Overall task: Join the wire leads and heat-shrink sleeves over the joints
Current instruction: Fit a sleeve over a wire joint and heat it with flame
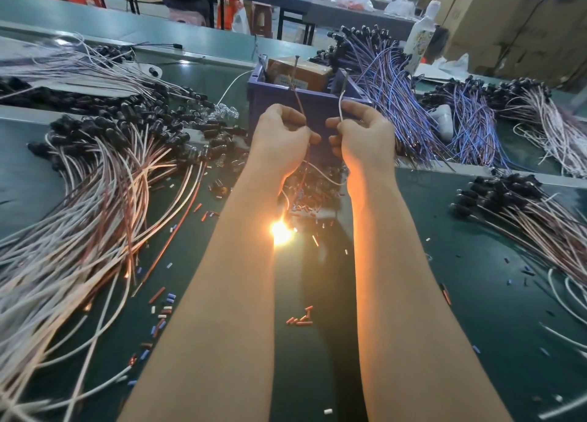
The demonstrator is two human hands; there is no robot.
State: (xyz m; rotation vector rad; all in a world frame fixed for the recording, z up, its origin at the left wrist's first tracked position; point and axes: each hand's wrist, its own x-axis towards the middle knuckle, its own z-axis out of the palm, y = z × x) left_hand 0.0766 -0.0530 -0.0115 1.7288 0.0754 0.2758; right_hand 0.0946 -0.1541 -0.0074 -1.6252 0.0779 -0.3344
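Note:
My left hand (281,136) pinches a red wire lead (297,88) that sticks up from its fingers. A white wire lead (341,107) stands up out of my right hand (359,134), pinched the same way. The two hands are held close together, fingertips almost meeting, in front of a purple bin (257,97). Both wires trail down behind my wrists toward a small bright flame (281,232) burning on the green bench between my forearms. Short red, white and blue sleeve pieces (300,318) lie scattered on the bench.
Large bundles of red and white wires with black ends (104,167) fill the left. Blue and purple wire bundles (390,82) lie to the right of the bin, which holds a brown box (298,72). More red-white bundles (524,212) lie at right.

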